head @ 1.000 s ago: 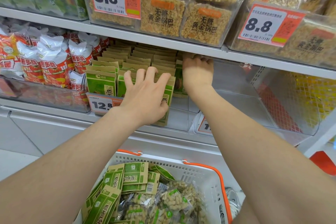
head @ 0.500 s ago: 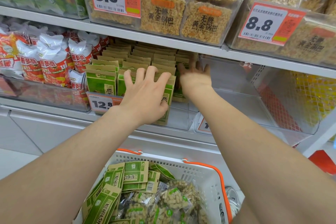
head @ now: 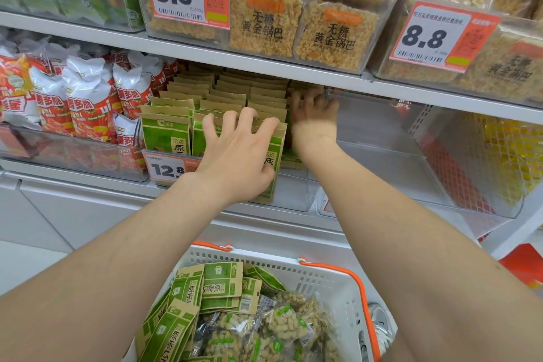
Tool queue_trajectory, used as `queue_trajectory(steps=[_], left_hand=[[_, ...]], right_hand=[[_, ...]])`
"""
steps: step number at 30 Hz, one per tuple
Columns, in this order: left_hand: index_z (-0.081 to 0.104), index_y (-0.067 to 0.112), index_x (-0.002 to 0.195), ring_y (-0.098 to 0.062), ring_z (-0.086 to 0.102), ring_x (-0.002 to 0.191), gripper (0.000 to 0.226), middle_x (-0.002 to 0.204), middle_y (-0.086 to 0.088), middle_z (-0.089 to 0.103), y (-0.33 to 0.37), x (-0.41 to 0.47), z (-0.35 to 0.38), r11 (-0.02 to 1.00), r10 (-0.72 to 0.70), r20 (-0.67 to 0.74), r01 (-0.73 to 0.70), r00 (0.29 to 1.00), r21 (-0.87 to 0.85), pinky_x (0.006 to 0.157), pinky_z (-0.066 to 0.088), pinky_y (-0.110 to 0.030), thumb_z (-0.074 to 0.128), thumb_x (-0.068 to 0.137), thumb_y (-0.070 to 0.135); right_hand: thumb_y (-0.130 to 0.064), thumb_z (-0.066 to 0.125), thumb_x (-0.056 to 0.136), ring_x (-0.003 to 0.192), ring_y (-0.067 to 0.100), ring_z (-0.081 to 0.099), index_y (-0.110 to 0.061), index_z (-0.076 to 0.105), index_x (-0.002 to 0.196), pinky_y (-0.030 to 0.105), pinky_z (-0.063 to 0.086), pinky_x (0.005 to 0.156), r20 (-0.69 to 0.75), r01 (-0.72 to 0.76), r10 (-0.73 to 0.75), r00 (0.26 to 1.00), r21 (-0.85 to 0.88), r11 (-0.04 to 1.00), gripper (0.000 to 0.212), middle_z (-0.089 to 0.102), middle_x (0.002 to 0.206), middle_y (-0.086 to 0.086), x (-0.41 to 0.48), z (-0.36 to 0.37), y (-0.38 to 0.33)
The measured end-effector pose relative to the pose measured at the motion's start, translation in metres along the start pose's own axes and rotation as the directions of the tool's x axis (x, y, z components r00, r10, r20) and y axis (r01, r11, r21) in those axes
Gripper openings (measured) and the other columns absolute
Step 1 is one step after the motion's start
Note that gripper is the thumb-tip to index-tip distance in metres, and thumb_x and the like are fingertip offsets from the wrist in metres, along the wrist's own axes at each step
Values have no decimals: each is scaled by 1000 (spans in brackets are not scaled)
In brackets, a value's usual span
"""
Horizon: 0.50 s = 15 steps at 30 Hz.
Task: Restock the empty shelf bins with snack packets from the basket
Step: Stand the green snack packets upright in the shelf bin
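Right now my left hand [head: 235, 153] lies against the front green packets [head: 167, 134] in the clear shelf bin [head: 293, 191]. Its fingers are spread and nearly straight, with the tips at the packets' top edges and the thumb on the face of the right-hand packet, so it presses rather than grips. My right hand [head: 314, 119] reaches deeper, at the right-most row just beside the bin's right wall. It is blurred, and I cannot tell whether its fingers hold anything. Next along to the right stands the empty bin [head: 382, 141]. Below my forearms sits the white basket [head: 332, 279] with orange handles, holding loose green packets [head: 223, 282] and clear bags of pale nuts [head: 288, 323]. A 12.8 price tag [head: 164, 169] hangs on the bin's front, partly behind my left wrist. Red-and-white snack bags [head: 88, 106] fill the bin to the left.
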<state>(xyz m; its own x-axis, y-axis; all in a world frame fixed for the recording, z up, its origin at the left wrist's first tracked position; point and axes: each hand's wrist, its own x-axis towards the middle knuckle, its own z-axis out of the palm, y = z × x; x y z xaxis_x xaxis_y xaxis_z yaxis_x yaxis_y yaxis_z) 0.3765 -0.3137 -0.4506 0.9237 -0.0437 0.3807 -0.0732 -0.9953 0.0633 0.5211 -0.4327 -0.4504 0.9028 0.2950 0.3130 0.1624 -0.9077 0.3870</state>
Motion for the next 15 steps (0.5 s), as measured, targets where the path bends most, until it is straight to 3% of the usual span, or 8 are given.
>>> queue_trajectory(steps=[6,15], left_hand=[[32,32,153,-36,34,135,73,149,-9,34,0,1,0,1000,-2,-1,2,1000,4,116,18,-66,64,88,40],[30,31,154,-35,32,138,75,151,-10,32,1,-1,-2,1000,-8,11,8,1000,-12,116,18,-67,64,88,40]], right_hand=[[-13,58,95,134,49,45,-9,26,154,56,36,110,-40,-86,86,995,12,996,67,45,145,29,6,-4,2],[-15,54,98,132,46,48,-5,38,148,53,38,107,-35,-138,141,989,67,988,53,49,142,28,4,-3,6]])
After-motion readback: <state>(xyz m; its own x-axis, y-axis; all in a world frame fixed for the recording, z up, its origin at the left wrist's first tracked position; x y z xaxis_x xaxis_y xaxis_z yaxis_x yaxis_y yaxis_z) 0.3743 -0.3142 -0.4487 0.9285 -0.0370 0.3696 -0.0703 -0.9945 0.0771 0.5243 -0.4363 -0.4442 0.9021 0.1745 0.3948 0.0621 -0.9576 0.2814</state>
